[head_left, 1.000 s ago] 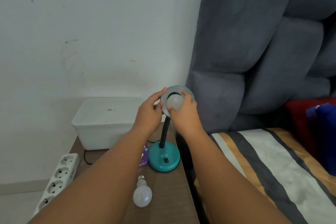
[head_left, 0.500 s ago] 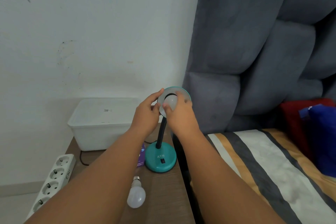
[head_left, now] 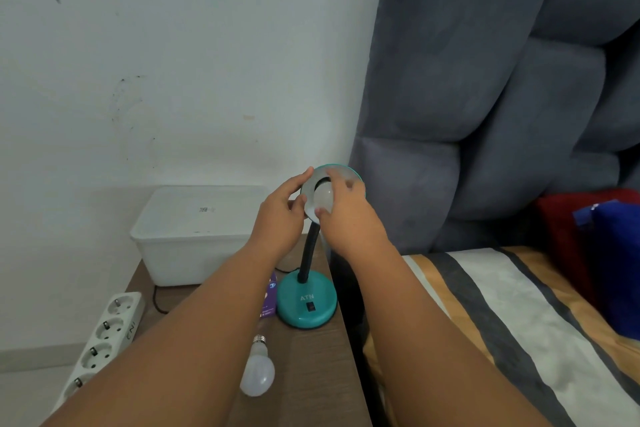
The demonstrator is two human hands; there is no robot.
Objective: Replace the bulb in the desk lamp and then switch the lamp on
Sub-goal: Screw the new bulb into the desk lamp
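Far left of both grips and lower down, a white multi-socket power strip point(head_left: 104, 333) lies beside the left edge of the brown wooden table point(head_left: 311, 374). Just left of the left grip, a white lidded plastic box point(head_left: 194, 229) sits at the back of the table, against the wall.

The left hand point(head_left: 280, 215) is raised above the table. Its grip is on the round shade point(head_left: 341, 173), teal outside and silvery inside, of the teal desk lamp point(head_left: 306, 302), with thumb and fingers pinching the shade's left rim. Below this grip, a small purple carton point(head_left: 270, 295) sits just beside the lamp's round base, partly hidden by the left forearm. Lower again, nearest the person, a loose frosted white bulb point(head_left: 258, 371) with a metal screw cap lies on its side on the table, apart from the base.

Directly under the two grips, the lamp's black flexible neck point(head_left: 308, 253) rises from the base, which carries the letters ATN and a black rocker switch point(head_left: 311, 306).

The right hand point(head_left: 349, 218) grips the fitted white bulb point(head_left: 323, 198) sitting in the mouth of the shade, fingers and thumb curled round it. This bulb is dark, and how deep it sits in the socket cannot be told.

Right of and below this grip lies a bed with a striped cover point(head_left: 502, 305). Above it stands a grey padded headboard point(head_left: 502, 114). Far right are a red cushion point(head_left: 561, 236) and a blue cushion point(head_left: 616, 270).
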